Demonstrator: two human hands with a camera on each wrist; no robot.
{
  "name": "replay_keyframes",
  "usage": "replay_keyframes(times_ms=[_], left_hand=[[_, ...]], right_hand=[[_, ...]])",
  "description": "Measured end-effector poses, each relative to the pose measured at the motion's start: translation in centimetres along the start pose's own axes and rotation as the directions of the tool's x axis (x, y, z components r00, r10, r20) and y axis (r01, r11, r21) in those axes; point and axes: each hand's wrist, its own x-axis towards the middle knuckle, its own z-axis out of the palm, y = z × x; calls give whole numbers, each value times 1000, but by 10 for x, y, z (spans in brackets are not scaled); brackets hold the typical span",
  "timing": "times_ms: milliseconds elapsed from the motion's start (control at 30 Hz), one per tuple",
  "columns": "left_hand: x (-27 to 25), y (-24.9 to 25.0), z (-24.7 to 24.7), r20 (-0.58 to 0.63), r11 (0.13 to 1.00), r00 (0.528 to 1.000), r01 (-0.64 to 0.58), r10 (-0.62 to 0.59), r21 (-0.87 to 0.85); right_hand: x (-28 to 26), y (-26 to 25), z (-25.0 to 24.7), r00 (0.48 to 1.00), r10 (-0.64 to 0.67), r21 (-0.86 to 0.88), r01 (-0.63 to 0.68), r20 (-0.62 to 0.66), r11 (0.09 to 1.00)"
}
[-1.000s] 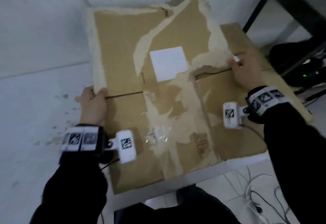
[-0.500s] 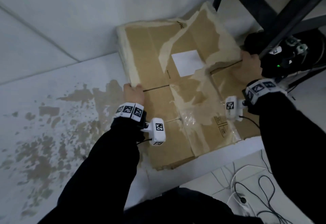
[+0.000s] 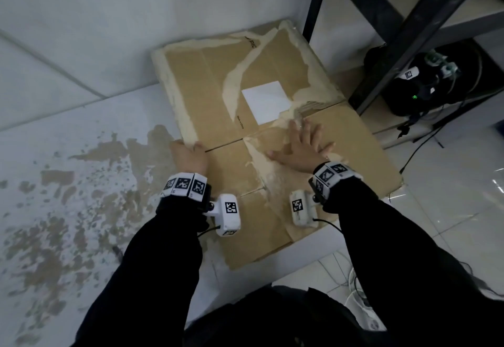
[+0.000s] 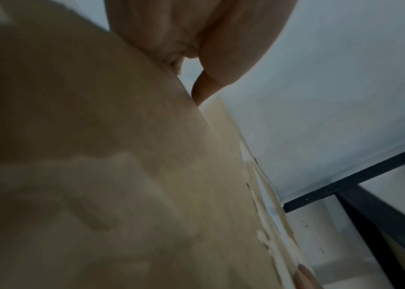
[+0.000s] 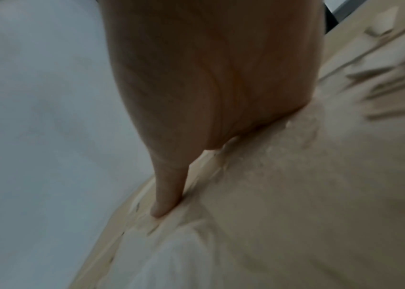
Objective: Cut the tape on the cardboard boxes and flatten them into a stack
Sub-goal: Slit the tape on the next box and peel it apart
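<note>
**Flattened box in the wall corner**

Stained white floor (image 3: 68, 210), corner by wall. Flattened cardboard box (image 3: 212, 87) lies flat there, dark shelf frame (image 3: 395, 32) just beside its far right edge. Right hand (image 3: 300, 147) on box centre, fingers splayed, pressing. Left hand (image 3: 188, 155) at box's left edge, fingers curled round it.

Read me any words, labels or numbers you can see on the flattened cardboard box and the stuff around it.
"PIC": black letters at the torn far edge of the flattened cardboard box, cut off by the tear.
Small black line of print beside the white label: too small to read.
White label: blank.
Square black-and-white marker codes on the wrist bands and wrist cameras: patterns, no readable text.
</note>
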Motion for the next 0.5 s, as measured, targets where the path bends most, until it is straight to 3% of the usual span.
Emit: replay_keyframes(times_ms=[167, 267, 400, 500], left_hand=[[1, 10, 2, 293, 988, 955, -8, -38, 152], [10, 12, 2, 315, 975, 949, -45, -27, 219], [-3, 2, -19, 304, 972, 950, -139, 76, 190], [-32, -19, -51, 369, 987, 923, -146, 110, 70]], right_hand=[[8, 5, -11, 999, 27, -13, -26, 26, 1000], [10, 6, -14, 998, 44, -45, -42, 35, 998], [9, -13, -8, 986, 45, -39, -52, -159, 998], [-11, -37, 7, 948, -97, -129, 60, -305, 990]])
